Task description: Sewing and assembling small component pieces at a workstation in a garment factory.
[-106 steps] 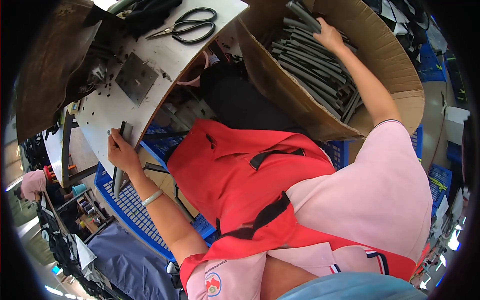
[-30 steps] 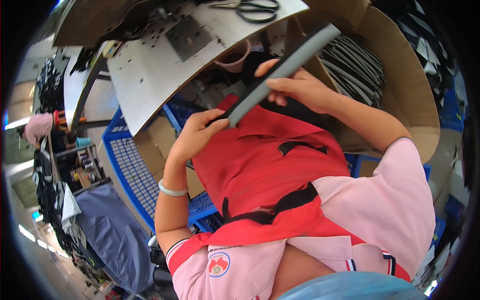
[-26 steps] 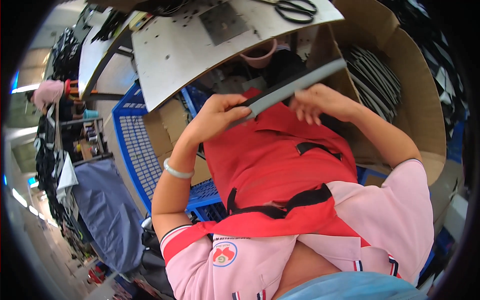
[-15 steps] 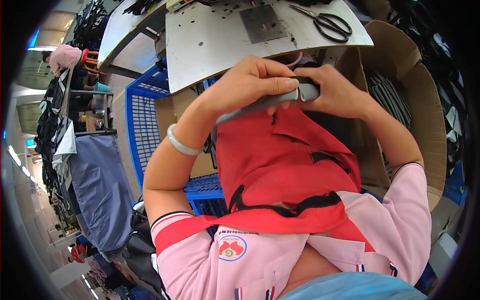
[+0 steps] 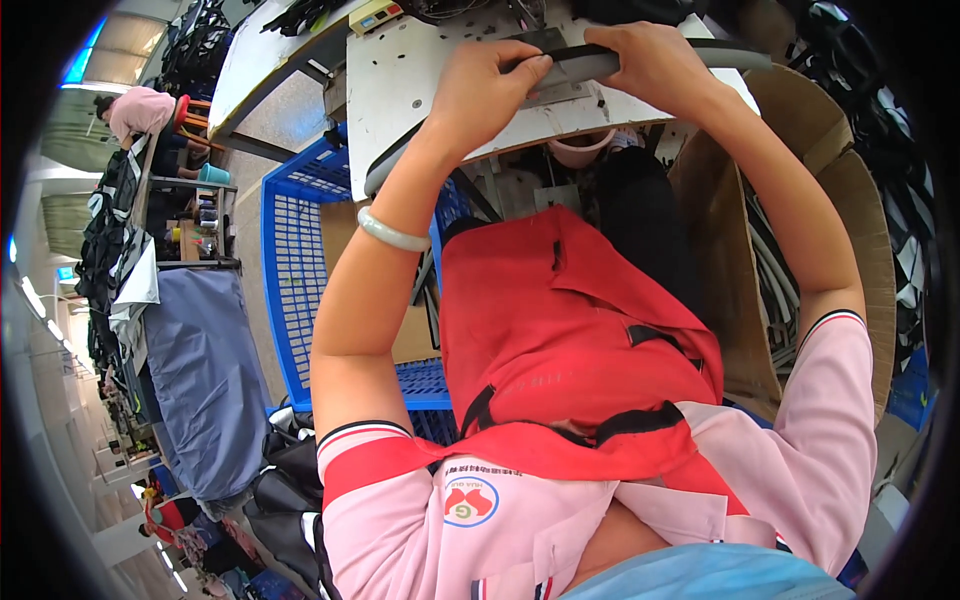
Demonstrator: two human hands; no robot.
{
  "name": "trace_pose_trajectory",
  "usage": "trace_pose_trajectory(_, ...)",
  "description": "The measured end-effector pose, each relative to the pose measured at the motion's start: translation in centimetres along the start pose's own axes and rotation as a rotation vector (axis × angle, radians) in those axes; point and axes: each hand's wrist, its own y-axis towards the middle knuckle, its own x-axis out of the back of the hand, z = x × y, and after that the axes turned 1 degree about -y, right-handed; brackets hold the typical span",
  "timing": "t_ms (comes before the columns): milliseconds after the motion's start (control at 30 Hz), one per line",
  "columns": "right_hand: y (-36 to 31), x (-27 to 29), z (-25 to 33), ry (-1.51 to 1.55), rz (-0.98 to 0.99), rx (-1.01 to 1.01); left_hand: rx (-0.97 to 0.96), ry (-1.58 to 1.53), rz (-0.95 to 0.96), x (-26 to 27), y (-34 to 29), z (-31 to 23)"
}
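Note:
A long grey strip with a black edge (image 5: 585, 68) stretches between my hands above the white table. My left hand (image 5: 487, 92) is closed round it, thumb on top. Closed on the strip further right is my right hand (image 5: 650, 65). The strip's ends run out past both hands, one bending down at the table's left edge, the other reaching to the right. Below the strip lies a grey metal plate (image 5: 562, 95), partly covered. I cannot tell whether the strip touches the plate.
The white table (image 5: 390, 85) carries small black scraps and a yellowish device (image 5: 374, 16). A blue plastic crate (image 5: 292, 270) stands at lower left. On the right, a cardboard box (image 5: 735, 250) holds several grey strips. A pink bowl (image 5: 582, 150) shows under the table. Another person (image 5: 140, 112) bends at far left.
Both hands have moved away from my lap, up over the table, and further apart. The strip's two ends, close together before, are now spread apart. The scissors are no longer visible.

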Motion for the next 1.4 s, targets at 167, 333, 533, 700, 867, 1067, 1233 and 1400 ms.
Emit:
trace_pose_trajectory(167,2.4,-1.5,-1.8,-0.115,-0.016,0.058,0.079,-0.007,-0.015,0.2,2.1,1.6)
trace_pose_trajectory(333,3.2,-1.1,-1.7,-0.125,-0.013,0.083,0.072,-0.064,-0.029,0.5,2.7,2.3)
trace_pose_trajectory(533,5.0,0.2,-1.7,-0.166,0.04,0.048,0.057,-0.082,-0.001,0.9,4.6,2.9)
trace_pose_trajectory(700,4.7,-0.4,-1.8,-0.141,-0.043,-0.037,0.059,-0.168,-0.077,0.4,5.0,3.9)
trace_pose_trajectory(867,-1.3,-1.7,-3.4,-0.047,-0.36,-0.197,0.132,-0.165,-0.203,3.2,2.7,3.7)
trace_pose_trajectory(1067,-6.7,-5.6,11.3,-0.032,-0.259,0.811,-0.044,-0.11,0.098,-3.4,-0.1,-1.4)
trace_pose_trajectory(1233,-5.3,-6.0,8.7,-0.118,0.279,0.477,-0.02,-0.191,0.237,-3.9,-1.1,0.9)
trace_pose_trajectory(1400,-5.8,-0.6,1.7,0.152,0.151,0.204,0.455,-0.375,0.457,0.9,-6.1,1.7)
